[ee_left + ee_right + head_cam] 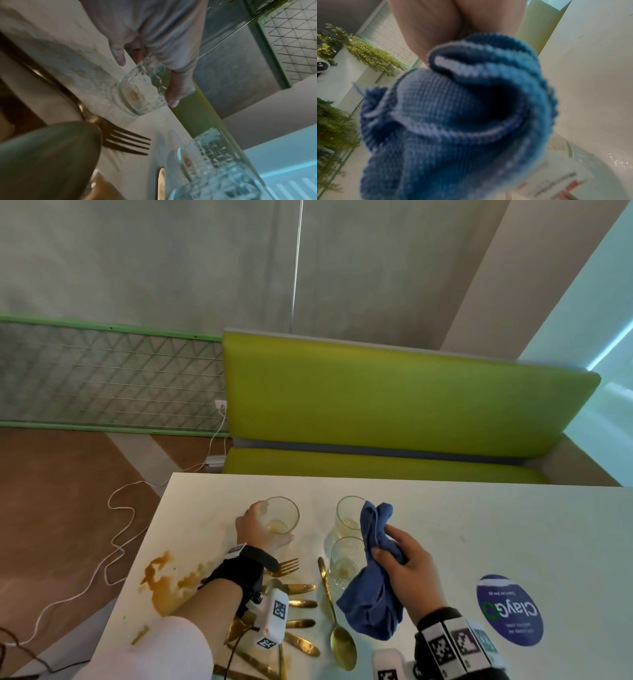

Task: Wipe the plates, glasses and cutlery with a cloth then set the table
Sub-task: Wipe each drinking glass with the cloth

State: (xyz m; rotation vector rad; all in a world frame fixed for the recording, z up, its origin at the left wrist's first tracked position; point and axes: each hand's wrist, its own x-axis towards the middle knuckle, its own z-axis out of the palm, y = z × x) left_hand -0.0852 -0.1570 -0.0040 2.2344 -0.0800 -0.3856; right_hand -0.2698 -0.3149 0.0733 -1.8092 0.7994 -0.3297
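On the white table (479,515) my left hand (255,527) grips a clear cut-pattern glass (279,517) with a brown residue in its bottom; in the left wrist view the glass (144,88) sits between my thumb and fingers. My right hand (402,559) holds a bunched blue cloth (375,577) above the table; the cloth (457,115) fills the right wrist view. Two more dirty glasses (347,517) (344,561) stand just left of the cloth. Gold cutlery lies near me: a fork (284,566), a long spoon (337,625) and several knives (301,604).
A brown sauce spill (164,580) stains the table's left part. A round blue sticker (510,609) is on the right. A green bench seat (394,405) stands behind the far edge. A white cable (116,529) trails on the floor at left.
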